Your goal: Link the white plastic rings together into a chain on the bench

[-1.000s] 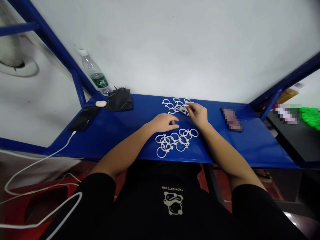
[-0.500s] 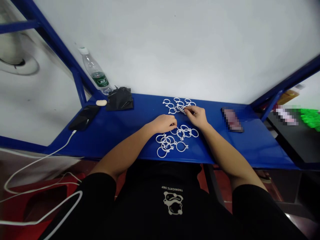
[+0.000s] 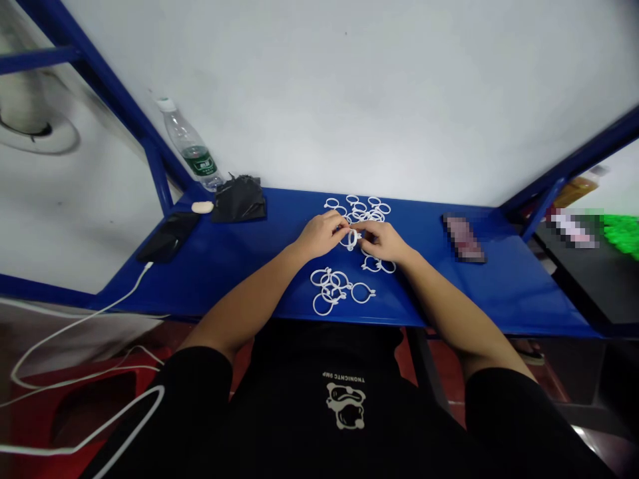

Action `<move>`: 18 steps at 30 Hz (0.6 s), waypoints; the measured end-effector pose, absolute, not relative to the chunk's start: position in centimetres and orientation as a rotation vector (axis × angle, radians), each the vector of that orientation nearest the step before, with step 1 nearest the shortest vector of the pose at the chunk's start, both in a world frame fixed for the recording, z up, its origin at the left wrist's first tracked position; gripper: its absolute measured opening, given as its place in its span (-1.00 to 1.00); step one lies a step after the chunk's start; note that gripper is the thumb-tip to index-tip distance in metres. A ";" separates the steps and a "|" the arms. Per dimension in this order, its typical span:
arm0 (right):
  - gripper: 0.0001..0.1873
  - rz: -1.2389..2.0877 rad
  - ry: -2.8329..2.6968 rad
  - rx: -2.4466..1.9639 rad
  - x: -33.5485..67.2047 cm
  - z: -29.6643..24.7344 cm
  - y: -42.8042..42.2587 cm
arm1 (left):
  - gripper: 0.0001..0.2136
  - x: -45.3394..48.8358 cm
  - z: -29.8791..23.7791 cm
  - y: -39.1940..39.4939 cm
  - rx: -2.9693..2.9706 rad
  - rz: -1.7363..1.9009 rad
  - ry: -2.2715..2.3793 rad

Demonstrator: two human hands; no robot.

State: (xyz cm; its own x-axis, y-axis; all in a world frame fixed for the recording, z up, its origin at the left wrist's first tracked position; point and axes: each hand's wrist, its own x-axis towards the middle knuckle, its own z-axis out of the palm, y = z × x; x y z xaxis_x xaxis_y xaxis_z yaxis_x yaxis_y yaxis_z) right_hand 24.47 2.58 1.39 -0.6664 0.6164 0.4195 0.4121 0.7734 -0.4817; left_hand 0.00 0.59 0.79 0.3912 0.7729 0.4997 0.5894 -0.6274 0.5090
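Between my hands hang white curtain rings point(image 3: 352, 239), bunched together so that I cannot count them; each loose one shows a small eyelet. My left hand point(image 3: 324, 233) pinches them from the left, thumb against fingers. From the other side my right hand point(image 3: 383, 241) has its fingers closed at the rings' right edge. Behind the hands lies a back group of rings point(image 3: 374, 201). In front is a second cluster point(image 3: 323, 305), with a single ring point(image 3: 361, 293) just right of it. More rings point(image 3: 388, 267) lie partly covered below my right hand.
On the blue table point(image 3: 279, 266), a clear bottle point(image 3: 197, 156) leans against the wall beside a black plastic packet point(image 3: 239, 199) and a cream oval item point(image 3: 202, 207). A black phone point(image 3: 168, 236) with a white cable point(image 3: 120, 298) lies left; a blurred-out phone-shaped object point(image 3: 464, 238) lies right.
My right hand has come forward and left from the back group of rings. My left hand has moved up slightly, and both hands now meet at the held rings.
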 end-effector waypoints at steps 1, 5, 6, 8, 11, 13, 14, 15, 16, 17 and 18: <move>-0.65 0.465 -2.385 -0.769 24.5 1.4 2.6 | -0.92 0.0 0.8 0.6 2.426 1.046 1.201; -0.86 0.431 -2.342 -0.793 24.9 1.4 2.8 | -0.93 0.0 0.8 0.5 2.492 0.958 1.211; -0.87 0.432 -2.332 -0.792 25.0 1.4 2.9 | -0.92 -0.1 0.8 0.6 2.493 0.954 1.222; -0.86 0.435 -2.327 -0.768 25.2 1.4 3.1 | -0.91 -0.1 0.7 0.7 2.473 0.975 1.259; -0.79 0.426 -2.367 -0.725 25.2 1.3 3.2 | -0.88 -0.2 0.6 1.0 2.412 1.052 1.320; -0.77 0.409 -2.373 -0.746 25.0 1.2 3.1 | -0.87 -0.2 0.6 1.0 2.385 1.094 1.333; -0.77 0.397 -2.356 -0.776 24.9 1.1 3.0 | -0.87 -0.1 0.6 1.0 2.379 1.108 1.329; -0.79 0.384 -2.325 -0.812 24.8 1.1 2.9 | -0.87 -0.1 0.6 1.0 2.378 1.118 1.324; -0.82 0.378 -2.288 -0.848 24.8 1.0 2.9 | -0.87 0.0 0.6 0.9 2.378 1.127 1.320; -0.86 0.385 -2.257 -0.875 24.8 1.0 2.8 | -0.87 0.1 0.7 0.8 2.378 1.132 1.320; -0.88 0.405 -2.237 -0.887 24.8 1.0 2.7 | -0.88 0.1 0.7 0.7 2.379 1.131 1.321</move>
